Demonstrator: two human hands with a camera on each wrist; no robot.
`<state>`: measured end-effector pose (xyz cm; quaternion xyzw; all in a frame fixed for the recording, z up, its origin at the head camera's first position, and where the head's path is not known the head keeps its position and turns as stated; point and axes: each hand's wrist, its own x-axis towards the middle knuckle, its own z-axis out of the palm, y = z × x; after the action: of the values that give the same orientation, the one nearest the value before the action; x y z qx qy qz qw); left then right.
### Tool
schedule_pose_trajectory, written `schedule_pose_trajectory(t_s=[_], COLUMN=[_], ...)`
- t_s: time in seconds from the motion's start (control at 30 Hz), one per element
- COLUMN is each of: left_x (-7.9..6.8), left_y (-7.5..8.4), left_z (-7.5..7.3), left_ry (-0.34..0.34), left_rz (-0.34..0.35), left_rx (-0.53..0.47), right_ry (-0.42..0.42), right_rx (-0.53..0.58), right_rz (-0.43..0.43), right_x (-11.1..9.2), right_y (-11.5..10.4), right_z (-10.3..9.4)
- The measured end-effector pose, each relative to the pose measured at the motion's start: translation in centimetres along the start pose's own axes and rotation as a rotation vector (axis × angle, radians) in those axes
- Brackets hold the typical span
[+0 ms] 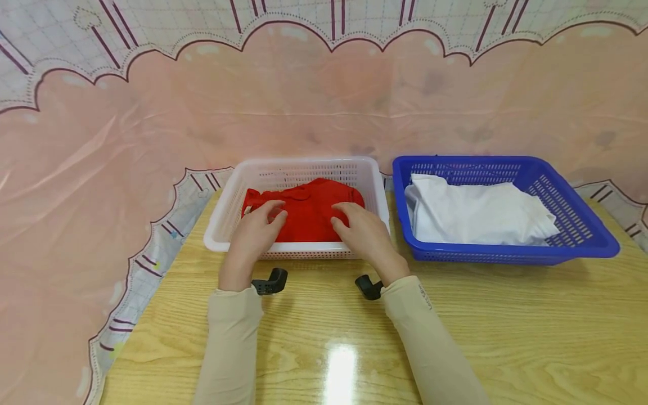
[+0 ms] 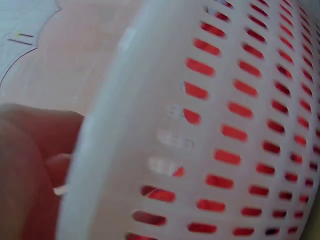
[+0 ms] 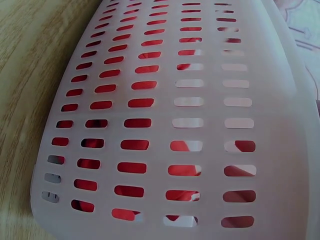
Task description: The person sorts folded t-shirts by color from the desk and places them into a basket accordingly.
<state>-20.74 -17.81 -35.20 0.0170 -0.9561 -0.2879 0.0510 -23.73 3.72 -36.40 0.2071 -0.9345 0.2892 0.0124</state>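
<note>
A red cloth garment [image 1: 316,205] lies bunched inside the white plastic basket [image 1: 298,246]. My left hand [image 1: 255,228] is over the basket's near left part, thumb and fingers parted in a loose curve above the red cloth. On the other side my right hand [image 1: 364,230] reaches over the near rim, its thumb and fingers also apart with nothing between them. In the left wrist view, part of the left hand [image 2: 25,155] shows past the basket rim. Red cloth shows through the slots of the basket wall [image 3: 160,112] in the right wrist view; the right hand is out of that view.
To the right stands a blue plastic basket [image 1: 506,253] holding a folded white cloth [image 1: 476,214]. Both baskets sit on a wooden table [image 1: 304,332]. A pink patterned curtain [image 1: 304,101] hangs behind. Black wrist mounts [image 1: 273,281] project from the sleeves.
</note>
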Motion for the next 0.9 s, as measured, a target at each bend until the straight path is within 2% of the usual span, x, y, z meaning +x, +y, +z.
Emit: schedule_pose_trajectory(t_s=[0.13, 0.3, 0.53, 0.63, 0.73, 0.9], left_x=[-0.2, -0.5, -0.3, -0.2, -0.1, 0.3], left_y=[0.0, -0.2, -0.3, -0.5, -0.8, -1.5], left_z=[0.1, 0.1, 0.2, 0.3, 0.6, 1.0], left_ry=[-0.018, -0.019, -0.168, -0.2, -0.163, 0.027], left_rz=[-0.027, -0.071, -0.118, -0.13, -0.125, -0.058], left_rx=[0.106, 0.18, 0.277, 0.283, 0.268, 0.227], right_ry=[-0.016, -0.022, -0.015, -0.026, -0.027, 0.009], right_rx=[-0.01, -0.008, -0.01, -0.015, -0.027, -0.066], right_rz=[0.008, 0.01, 0.0, -0.009, -0.009, -0.021], right_x=[-0.1, -0.2, -0.1, 0.0, 0.0, 0.1], right_y=[0.0, 0.0, 0.0, -0.1, -0.1, -0.2], right_z=[0.0, 0.1, 0.1, 0.4, 0.9, 1.5])
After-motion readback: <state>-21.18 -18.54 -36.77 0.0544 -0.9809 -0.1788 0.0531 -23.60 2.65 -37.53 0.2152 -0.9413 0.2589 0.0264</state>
